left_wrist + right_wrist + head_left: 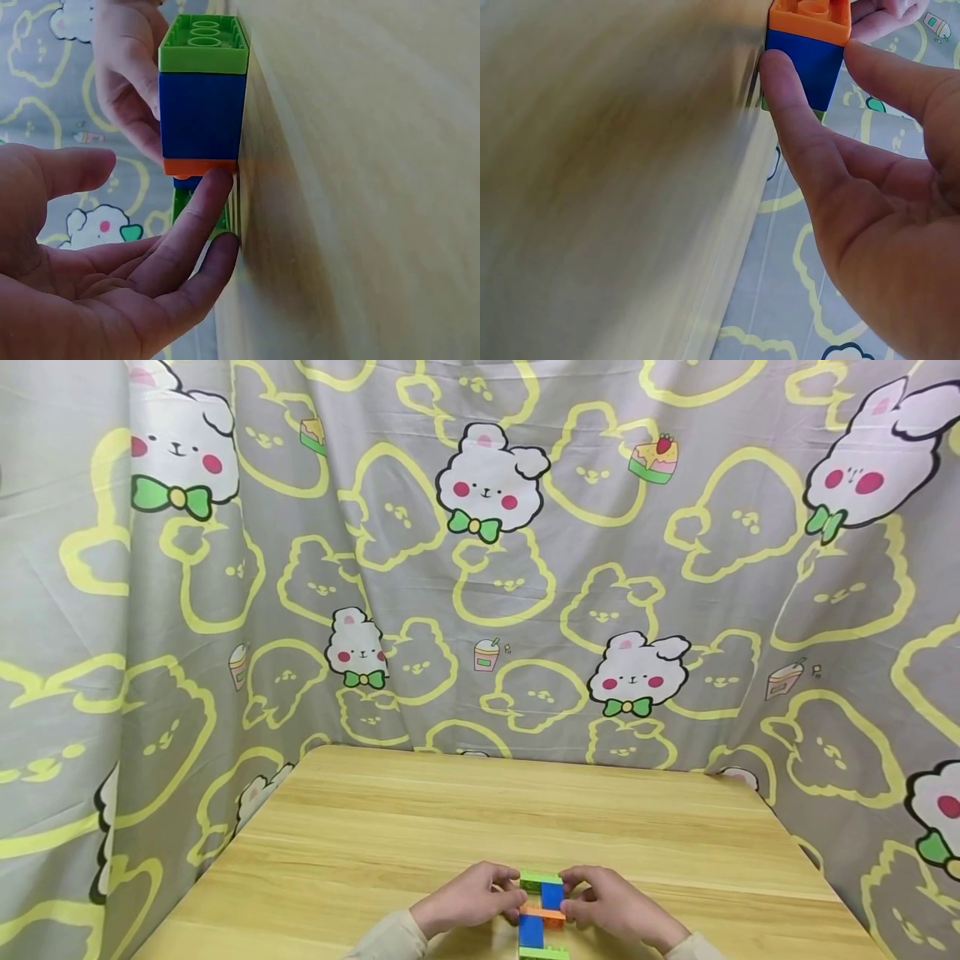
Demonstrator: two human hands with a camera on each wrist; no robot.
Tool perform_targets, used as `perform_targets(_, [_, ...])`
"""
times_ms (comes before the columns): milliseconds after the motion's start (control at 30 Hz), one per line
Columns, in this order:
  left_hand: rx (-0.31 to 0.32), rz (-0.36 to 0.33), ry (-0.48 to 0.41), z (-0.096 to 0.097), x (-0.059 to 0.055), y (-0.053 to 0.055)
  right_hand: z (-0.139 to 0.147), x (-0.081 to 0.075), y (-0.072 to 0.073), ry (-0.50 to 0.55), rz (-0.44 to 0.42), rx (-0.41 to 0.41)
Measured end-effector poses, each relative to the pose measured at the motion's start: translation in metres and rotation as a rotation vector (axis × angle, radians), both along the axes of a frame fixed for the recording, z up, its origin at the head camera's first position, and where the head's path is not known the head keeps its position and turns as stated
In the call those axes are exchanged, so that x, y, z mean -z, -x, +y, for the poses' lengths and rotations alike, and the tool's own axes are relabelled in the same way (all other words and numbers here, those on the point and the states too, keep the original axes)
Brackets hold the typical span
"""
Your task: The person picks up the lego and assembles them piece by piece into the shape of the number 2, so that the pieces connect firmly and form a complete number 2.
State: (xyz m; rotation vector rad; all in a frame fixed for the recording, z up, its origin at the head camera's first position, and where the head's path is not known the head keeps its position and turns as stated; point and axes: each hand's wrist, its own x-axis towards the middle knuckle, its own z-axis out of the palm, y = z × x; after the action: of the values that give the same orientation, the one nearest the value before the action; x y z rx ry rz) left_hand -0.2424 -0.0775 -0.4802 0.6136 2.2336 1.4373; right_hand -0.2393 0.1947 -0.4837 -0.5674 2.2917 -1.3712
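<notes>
A figure of toy building blocks lies on the wooden table between both hands. In the head view its far end is a green block (pixel 532 882), with a blue block (pixel 552 896) at the right, an orange block (pixel 553 920) in the middle, another blue block (pixel 531 931) at the left and a green block (pixel 543 954) nearest. My left hand (pixel 142 277) touches its left side with extended fingertips near the orange block; the thumb stands apart. My right hand (pixel 885 180) holds the right side, thumb and index finger at opposite edges of a blue block.
The wooden table (pixel 420 810) extends beyond the hands and to both sides. A grey curtain (pixel 420 610) with cartoon rabbit prints hangs behind the table and along its left and right sides.
</notes>
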Motion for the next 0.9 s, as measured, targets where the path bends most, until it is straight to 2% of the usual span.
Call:
perform_targets(500, [0.005,-0.010,0.014,0.0008,0.0023,0.0014,0.0008,-0.0004,-0.0017,-0.031,0.011,0.009])
perform_targets(900, [0.024,0.013,0.023,-0.0057,0.0030,0.0010,-0.0008,-0.0003,-0.0027,-0.028,0.005,0.016])
